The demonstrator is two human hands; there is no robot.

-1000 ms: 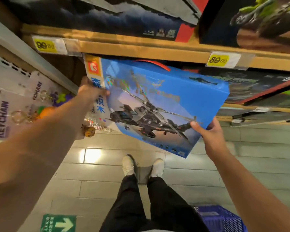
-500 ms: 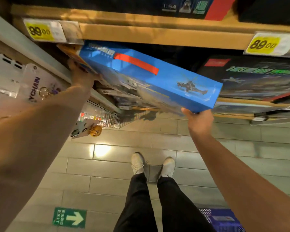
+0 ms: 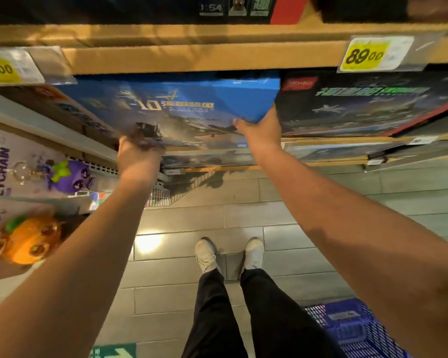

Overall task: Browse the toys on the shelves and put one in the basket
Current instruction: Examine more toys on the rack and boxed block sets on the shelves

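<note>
Since half a second ago the blue cardboard helicopter toy box [image 3: 181, 107] has gone from tilted out in the air, top edge with red handle showing, to back in the shelf slot, front face out; left hand has shifted from the box's left end to its lower edge. Head view: box sits under the wooden shelf board [image 3: 192, 58], just left of a dark cardboard jet-fighter toy box [image 3: 367, 104], touching or nearly so at the shared edge. Right hand [image 3: 263, 130] is at the blue box's lower right corner, thumb on the front face, other fingers hidden behind the corner, so clamped on that corner. Left hand [image 3: 137, 156] is at the lower edge, left of centre; fingers motion-blurred, look curled onto the edge, exact grip cannot tell. Yellow 89.00 price tag [image 3: 365, 55] on the shelf board at right, a second yellow price tag [image 3: 0, 71] partly cut off at left. Left side: clear keychain packs with a purple plush figure [image 3: 70, 174] and an orange plush figure [image 3: 34, 241]. Below: grey tiled floor [image 3: 308, 197], person's white shoes [image 3: 204, 254], black trousers. Blue plastic lattice basket [image 3: 354, 329] on the floor at lower right, well apart from the box; contents not visible.
</note>
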